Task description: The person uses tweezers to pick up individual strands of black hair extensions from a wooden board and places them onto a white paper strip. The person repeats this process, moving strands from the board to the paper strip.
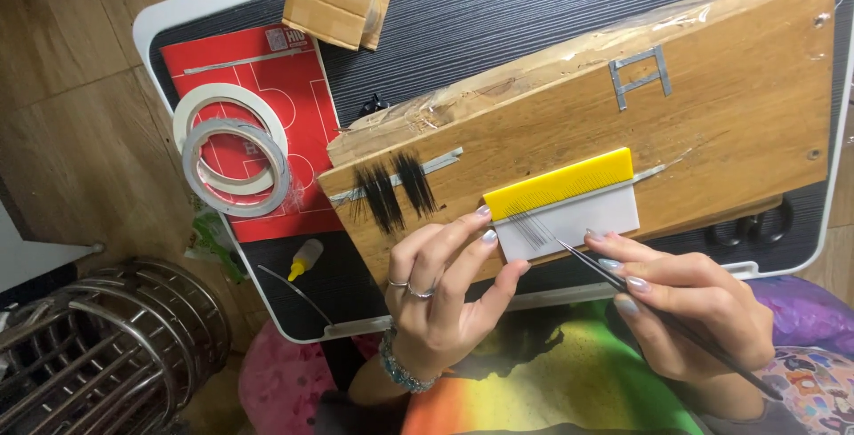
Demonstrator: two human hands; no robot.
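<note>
My left hand (pixel 440 288) pins the near-left corner of the white card (pixel 578 217), fingertips pressed flat on it. The card lies on the wooden board (pixel 712 88), against the near edge of the yellow comb strip (pixel 559 182). My right hand (pixel 689 306) grips slim tweezers (pixel 623 279), their tips on a fan of fine dark fibres (pixel 532 229) spread across the card. Judgement: the fibres are near weightless, limp and easily scattered; take them at their gathered end, lightly. Two black tufts (pixel 396 190) sit left of the comb strip, tape rolls (pixel 233 150) beyond the board's left end.
</note>
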